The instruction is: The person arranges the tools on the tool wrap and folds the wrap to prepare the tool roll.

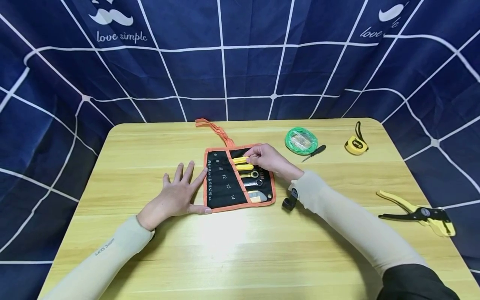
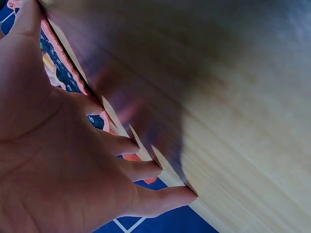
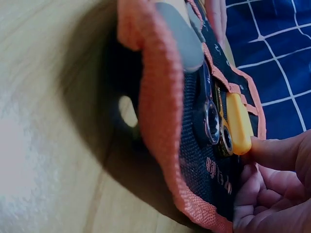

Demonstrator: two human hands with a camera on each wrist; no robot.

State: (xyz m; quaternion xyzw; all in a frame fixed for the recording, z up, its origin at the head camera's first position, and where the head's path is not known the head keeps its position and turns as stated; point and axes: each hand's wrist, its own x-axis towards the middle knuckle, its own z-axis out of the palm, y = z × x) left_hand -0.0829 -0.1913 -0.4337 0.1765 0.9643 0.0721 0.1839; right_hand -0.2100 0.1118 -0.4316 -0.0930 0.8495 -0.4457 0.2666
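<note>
1. Left hand (image 1: 174,198), left of centre in the head view: I laid it with fingers spread and straight, gripping nothing, its thumb and index fingertip at the left edge of the pouch.
2. Tool pouch (image 1: 221,193), centre of the frame: black with orange trim, it lay unfolded on the wooden table (image 1: 157,258), its orange ties (image 1: 217,130) trailing toward the top.
3. Right hand (image 1: 266,160), just right of centre: I pinched the end of the upper yellow handle (image 1: 239,160) between thumb and fingers.
4. Pockets, downward from there: a second yellow handle (image 1: 245,167), two ring-ended wrenches (image 1: 253,183) and a grey-and-cream tool (image 1: 257,196).
5. Upper right: a green coil (image 1: 301,141), with a screwdriver (image 1: 315,153) just beside it, and a yellow tape measure (image 1: 356,145).
6. Right edge: yellow-and-black pliers (image 1: 423,213).
</note>
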